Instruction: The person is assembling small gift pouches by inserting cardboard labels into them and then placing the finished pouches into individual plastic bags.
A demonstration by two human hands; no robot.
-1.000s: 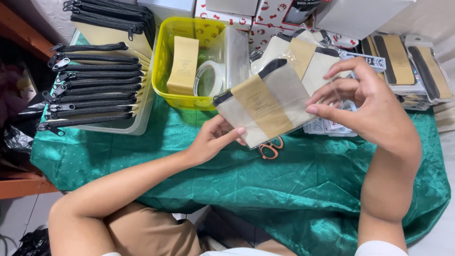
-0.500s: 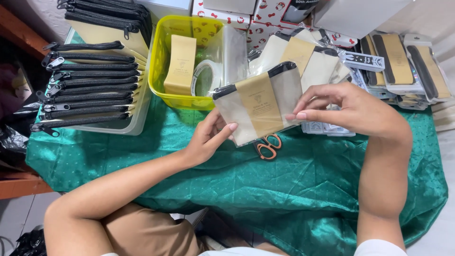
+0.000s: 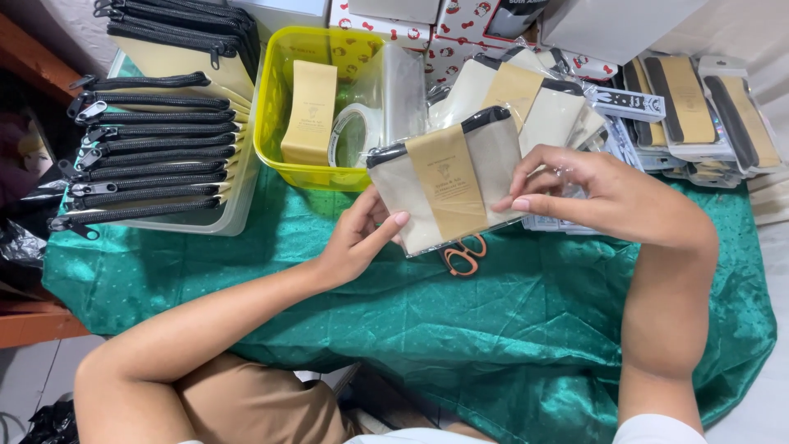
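A cream pouch (image 3: 450, 182) with a black zipper top and a tan paper band, inside a clear sleeve, is held up over the green tablecloth (image 3: 460, 329). My left hand (image 3: 355, 238) grips its lower left corner from behind. My right hand (image 3: 592, 193) pinches its right edge with thumb and fingers. Orange-handled scissors (image 3: 462, 255) lie on the cloth just below the pouch, partly hidden by it.
A yellow basket (image 3: 275, 123) behind holds tan paper bands and a roll of clear tape (image 3: 353, 136). A tray of stacked black-zippered pouches (image 3: 156, 148) stands at the left. More wrapped pouches (image 3: 526, 90) and banded packs (image 3: 699, 107) lie at the back right, with boxes behind.
The pouch has been turned less tilted and brought lower and closer. My right hand shifted from its upper right corner to its right edge; my left hand stays underneath.
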